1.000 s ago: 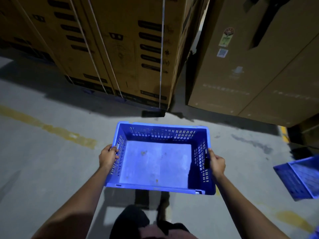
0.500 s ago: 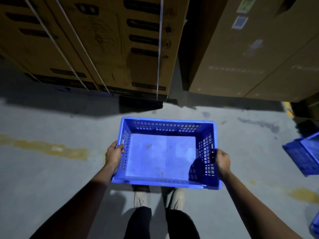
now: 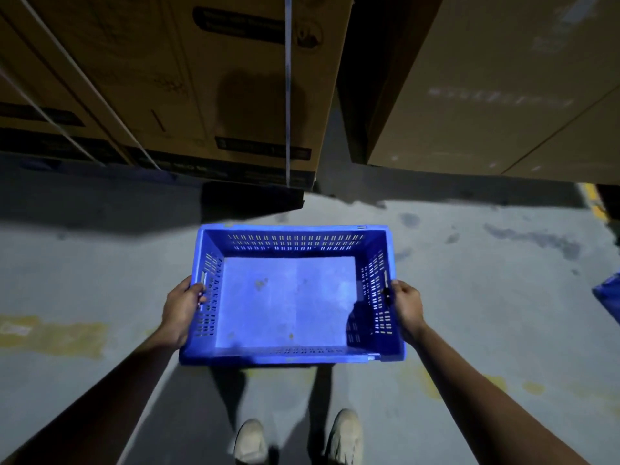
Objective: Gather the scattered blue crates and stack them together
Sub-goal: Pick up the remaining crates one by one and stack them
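Observation:
An empty blue crate (image 3: 290,302) with slotted walls hangs level above the concrete floor, in the middle of the head view. My left hand (image 3: 181,310) grips its left short wall near the handle slot. My right hand (image 3: 406,305) grips the right short wall the same way. At the right edge of the view, a corner of a second blue crate (image 3: 609,298) shows, mostly cut off.
Tall cardboard boxes (image 3: 208,82) with white straps stand close ahead on the left, and plain cardboard boxes (image 3: 496,88) on the right, with a dark gap between them. A worn yellow line (image 3: 53,333) crosses the grey floor. My shoes (image 3: 344,437) show below the crate.
I have stepped closer to the cardboard boxes while carrying the crate in both hands. The second crate has slid toward the right edge and is almost out of view.

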Motion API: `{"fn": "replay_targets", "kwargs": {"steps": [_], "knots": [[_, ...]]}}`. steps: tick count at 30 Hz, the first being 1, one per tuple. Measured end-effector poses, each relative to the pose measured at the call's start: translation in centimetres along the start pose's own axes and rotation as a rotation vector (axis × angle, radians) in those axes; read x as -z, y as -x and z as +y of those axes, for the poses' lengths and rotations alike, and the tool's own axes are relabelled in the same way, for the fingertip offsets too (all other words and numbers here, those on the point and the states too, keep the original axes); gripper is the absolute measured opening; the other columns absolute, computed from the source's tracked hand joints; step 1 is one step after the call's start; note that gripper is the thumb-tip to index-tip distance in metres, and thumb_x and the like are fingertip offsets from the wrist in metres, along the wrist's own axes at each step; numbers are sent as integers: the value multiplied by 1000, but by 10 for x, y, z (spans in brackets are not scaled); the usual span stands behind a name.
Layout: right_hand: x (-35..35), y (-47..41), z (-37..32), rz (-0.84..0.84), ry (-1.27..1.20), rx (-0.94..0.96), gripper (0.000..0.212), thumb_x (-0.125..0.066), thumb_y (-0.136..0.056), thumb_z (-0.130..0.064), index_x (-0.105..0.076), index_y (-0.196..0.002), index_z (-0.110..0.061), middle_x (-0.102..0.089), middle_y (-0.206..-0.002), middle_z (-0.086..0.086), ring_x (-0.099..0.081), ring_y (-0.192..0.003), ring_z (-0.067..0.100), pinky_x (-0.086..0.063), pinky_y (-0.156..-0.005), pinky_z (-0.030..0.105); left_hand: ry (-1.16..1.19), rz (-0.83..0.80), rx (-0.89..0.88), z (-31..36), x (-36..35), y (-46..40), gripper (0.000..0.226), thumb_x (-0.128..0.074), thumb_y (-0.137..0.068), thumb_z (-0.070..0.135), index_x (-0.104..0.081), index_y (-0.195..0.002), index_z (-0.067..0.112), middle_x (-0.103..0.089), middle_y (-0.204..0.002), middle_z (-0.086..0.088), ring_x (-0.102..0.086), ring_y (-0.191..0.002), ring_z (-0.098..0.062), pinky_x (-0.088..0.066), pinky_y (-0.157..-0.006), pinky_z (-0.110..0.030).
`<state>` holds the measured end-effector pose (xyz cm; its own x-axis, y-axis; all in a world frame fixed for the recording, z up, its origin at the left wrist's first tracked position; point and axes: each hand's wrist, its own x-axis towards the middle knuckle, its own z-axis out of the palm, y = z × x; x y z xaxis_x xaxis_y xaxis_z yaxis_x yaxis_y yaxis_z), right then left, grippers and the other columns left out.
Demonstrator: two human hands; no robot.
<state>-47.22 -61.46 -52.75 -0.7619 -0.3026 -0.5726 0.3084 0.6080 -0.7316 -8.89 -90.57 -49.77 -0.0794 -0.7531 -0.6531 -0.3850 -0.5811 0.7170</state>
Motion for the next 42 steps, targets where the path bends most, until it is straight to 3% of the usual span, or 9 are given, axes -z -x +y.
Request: {"fn": "replay_targets", "kwargs": {"steps": [3, 9, 15, 18, 24, 28, 33, 36, 42], "knots": [[-19, -38, 24, 7, 19, 4, 38, -54, -101, -44, -76, -88, -16, -79, -85, 17, -72, -74, 41, -61, -81, 65, 63, -31, 2, -9, -19, -26, 20, -58, -101, 19, -72, -113, 13, -70, -73, -2, -63, -63, -25, -55, -70, -38], [-38, -55, 34, 65, 49, 12, 41, -49, -110, -38, -71, -84, -14, -76, -78, 13, -66, -68, 29, -60, -79, 57, 39, -50, -107, 4, -48, -44, 24, -54, -105, 11, -64, -127, 13, -73, -101, -8, -71, -60, -4, -56, -54, -24], [-38, -49, 35, 39, 68, 44, 39, -48, -114, -37, -71, -90, -17, -78, -83, 8, -74, -78, 37, -61, -81, 53, 23, -61, -119, 1, -44, -52, 35, -58, -104, 15, -64, -137, 26, -75, -116, -5, -71, -82, -19, -57, -77, -39], [-35, -48, 36, -15, 46, 37, 38, -49, -113, -39, -73, -88, -23, -78, -86, 12, -71, -74, 29, -61, -81, 56, -1, -68, -153, -1, -43, -50, 34, -58, -105, 16, -62, -137, 26, -75, -117, -3, -70, -86, -20, -56, -79, -40], [-31, -33, 40, -37, 48, 84, 36, -49, -114, -37, -73, -96, -16, -77, -87, 10, -66, -75, 20, -59, -81, 54, -85, -40, -195, -14, -44, -59, 33, -60, -105, 20, -58, -138, 27, -72, -125, -8, -70, -102, -32, -55, -90, -44], [-27, -33, 34, -20, 91, 79, 36, -49, -113, -37, -73, -95, -17, -77, -86, 10, -66, -73, 18, -59, -78, 48, -180, 4, -73, -26, -37, -73, 74, -68, -94, 51, -31, -158, 51, -66, -141, 4, -68, -118, -30, -53, -105, -56], [-36, -41, 28, -11, 52, 69, 33, -51, -113, -32, -73, -94, -16, -72, -74, -3, -62, -68, 17, -52, -70, 36, -391, 70, 2, -51, -13, -136, 87, -67, -72, 87, -19, -145, 80, -68, -137, 0, -70, -114, -42, -49, -104, -69], [-49, -37, 37, -67, 73, 11, 36, -51, -114, -30, -71, -92, -9, -67, -70, -1, -58, -66, 18, -48, -70, 35, -556, 159, -6, -33, -14, -110, 89, -59, -80, 80, -8, -152, 71, -59, -146, -12, -58, -127, -49, -39, -113, -67], [-56, -31, 33, -37, 135, -14, 33, -48, -114, -30, -72, -100, -14, -71, -77, 0, -63, -71, 21, -49, -72, 35, -580, 73, 6, -36, 3, -116, 99, -63, -69, 91, -18, -152, 62, -63, -134, -15, -62, -116, -49, -48, -103, -70]]}}
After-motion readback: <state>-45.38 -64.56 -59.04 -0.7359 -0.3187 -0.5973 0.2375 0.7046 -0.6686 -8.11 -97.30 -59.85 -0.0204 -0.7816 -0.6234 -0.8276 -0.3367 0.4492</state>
